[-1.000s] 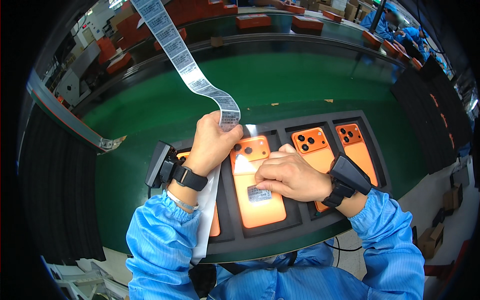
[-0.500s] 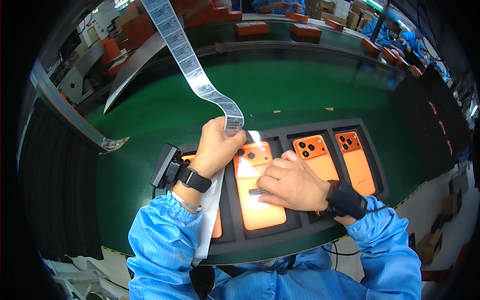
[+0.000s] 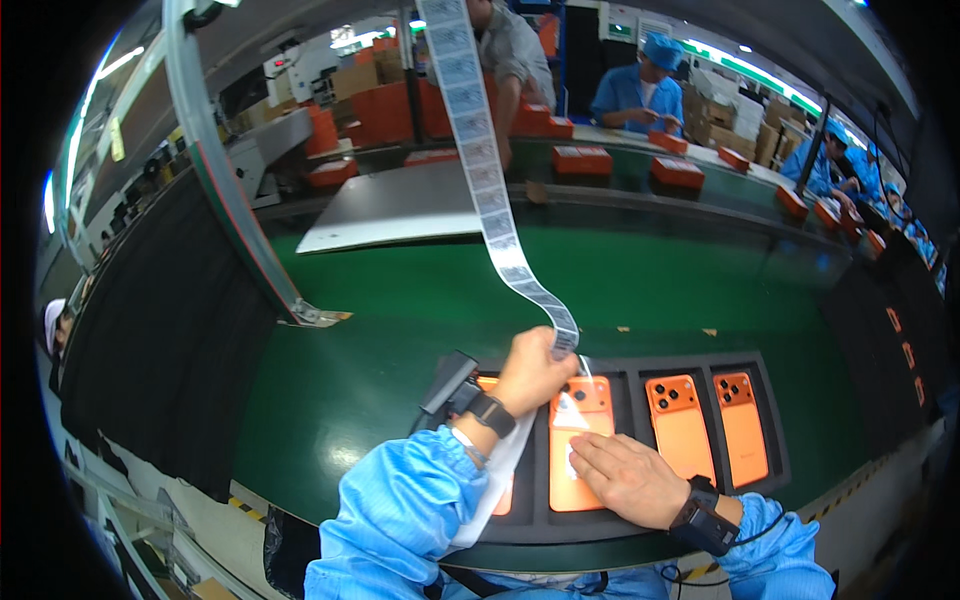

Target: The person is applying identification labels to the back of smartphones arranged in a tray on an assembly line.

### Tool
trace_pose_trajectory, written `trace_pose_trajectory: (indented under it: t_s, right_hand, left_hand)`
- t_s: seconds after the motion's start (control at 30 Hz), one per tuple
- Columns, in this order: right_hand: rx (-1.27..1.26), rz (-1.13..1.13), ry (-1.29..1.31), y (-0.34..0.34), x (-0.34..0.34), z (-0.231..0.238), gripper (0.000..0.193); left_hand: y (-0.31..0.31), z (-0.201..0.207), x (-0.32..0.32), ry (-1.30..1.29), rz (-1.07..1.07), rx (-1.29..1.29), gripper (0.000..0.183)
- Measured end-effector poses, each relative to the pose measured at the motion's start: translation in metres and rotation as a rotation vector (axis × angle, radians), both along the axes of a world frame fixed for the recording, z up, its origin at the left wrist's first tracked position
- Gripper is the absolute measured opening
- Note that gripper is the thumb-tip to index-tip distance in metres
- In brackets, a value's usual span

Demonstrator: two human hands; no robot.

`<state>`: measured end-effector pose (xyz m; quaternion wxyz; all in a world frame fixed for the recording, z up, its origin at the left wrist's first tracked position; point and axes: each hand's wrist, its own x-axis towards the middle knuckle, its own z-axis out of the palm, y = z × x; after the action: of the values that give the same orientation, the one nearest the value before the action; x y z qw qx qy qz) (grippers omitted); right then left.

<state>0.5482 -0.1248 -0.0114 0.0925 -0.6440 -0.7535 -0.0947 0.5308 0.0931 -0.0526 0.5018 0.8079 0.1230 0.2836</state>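
My left hand (image 3: 535, 372) is closed, pinching the lower end of a long strip of printed silver labels (image 3: 485, 180) that hangs down from above. A white paper strip (image 3: 498, 482) trails below that wrist. My right hand (image 3: 632, 482) lies with fingers stretched on the back of an orange smartphone (image 3: 574, 498), over the spot where a small label sits; the fingers mostly cover the label. The phone rests in a dark foam tray (image 3: 632, 400). To its right lie two more orange phones (image 3: 682, 430), (image 3: 742, 440); another orange phone (image 3: 505, 500) is mostly hidden under my left arm.
The tray stands on a green table (image 3: 330, 420). Beyond it are a flat grey panel (image 3: 400, 215), a metal post (image 3: 225, 200), and orange boxes (image 3: 582, 160) along a conveyor. Other people in blue workwear (image 3: 640, 95) sit at the back. Black curtains hang at both sides.
The view has tilted up, so the tray sits lower and further right. My right fingers, earlier curled at the small label, now lie flat over it. My left hand keeps the strip's end.
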Motion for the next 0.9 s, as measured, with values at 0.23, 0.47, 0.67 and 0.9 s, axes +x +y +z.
trace_pose_trajectory:
  t_s: [0.23,0.47,0.67,0.9]
  right_hand:
    - [-0.053,-0.023,0.019,-0.012,-0.011,0.002,0.033]
    - [0.014,-0.058,-0.034,-0.026,-0.014,0.009,0.026]
    - [0.415,-0.021,0.232,-0.038,0.003,0.025,0.025]
    - [0.657,-0.047,0.351,-0.033,0.005,0.041,0.029]
  left_hand:
    - [-0.002,0.011,-0.003,0.043,0.003,0.012,0.018]
    - [0.001,0.014,-0.008,0.072,-0.099,-0.132,0.01]
    - [-0.006,0.068,-0.057,0.266,-0.622,-0.611,0.013]
    - [-0.028,0.074,-0.112,0.71,-0.845,-0.495,0.021]
